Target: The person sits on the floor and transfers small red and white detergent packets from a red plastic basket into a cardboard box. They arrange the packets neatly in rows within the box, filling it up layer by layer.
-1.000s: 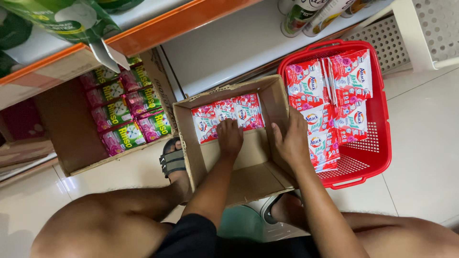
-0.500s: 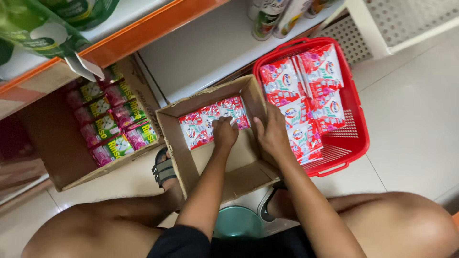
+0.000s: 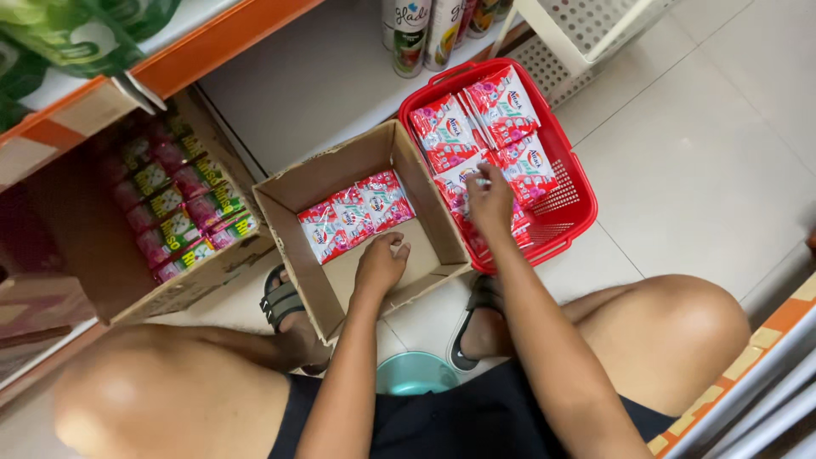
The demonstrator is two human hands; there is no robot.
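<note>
An open cardboard box [image 3: 285, 189] stands on the floor between my knees, with a row of pink packets [image 3: 357, 212] along its far side. My left hand [image 3: 381, 265] rests inside the box on its bare bottom, fingers curled, holding nothing. To the right sits a red plastic basket [image 3: 580, 183] filled with several more pink and white packets [image 3: 508, 106]. My right hand [image 3: 490, 202] reaches into the basket, and its fingertips pinch the edge of one packet there.
A second cardboard box [image 3: 93, 255] of pink and green packets [image 3: 174, 212] lies tipped at the left under an orange-edged shelf [image 3: 212, 51]. Spray cans [image 3: 406, 34] and a white basket [image 3: 595, 25] stand behind. A teal stool [image 3: 416, 374] is under me, and my sandalled feet [image 3: 280, 299] flank the box.
My right hand has left the cardboard box and moved right into the red basket onto a packet. My left hand has drawn back from the packets to the box's bare bottom.
</note>
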